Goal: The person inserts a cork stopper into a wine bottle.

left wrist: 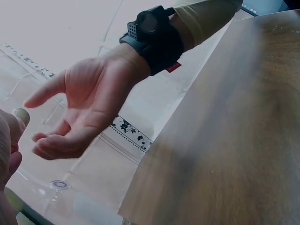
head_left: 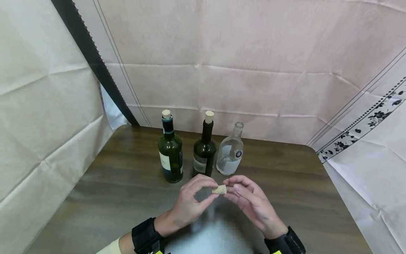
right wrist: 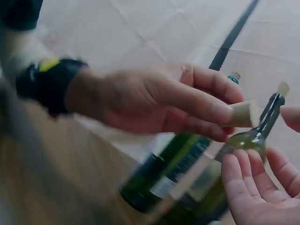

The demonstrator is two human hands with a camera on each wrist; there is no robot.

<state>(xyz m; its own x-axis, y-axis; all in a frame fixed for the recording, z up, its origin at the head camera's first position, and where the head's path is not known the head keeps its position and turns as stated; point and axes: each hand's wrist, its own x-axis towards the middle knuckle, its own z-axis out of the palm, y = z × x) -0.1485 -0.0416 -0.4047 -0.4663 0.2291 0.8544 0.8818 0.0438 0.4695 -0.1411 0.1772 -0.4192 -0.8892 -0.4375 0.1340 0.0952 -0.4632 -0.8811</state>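
Between thumb and fingertips, my left hand (head_left: pixel 195 199) pinches a small pale cork (head_left: pixel 219 189) by one end. The cork's other end (right wrist: pixel 243 114) points toward my right hand (head_left: pixel 250 203), whose fingers are loosely bent and hold nothing. In the left wrist view the right palm (left wrist: pixel 93 98) is turned up, thumb apart from the fingers. Behind the hands stands a clear glass bottle (head_left: pixel 231 151) with no cork in its mouth. To its left are a dark bottle (head_left: pixel 204 148) and a green bottle (head_left: pixel 170 148), each with a cork in its neck.
The bottles stand upright in a row on a brown wooden table (head_left: pixel 120 183), toward its back edge. A creased pale cloth (head_left: pixel 247 70) hangs behind and at both sides. Black bands (head_left: pixel 147 233) sit on both wrists.
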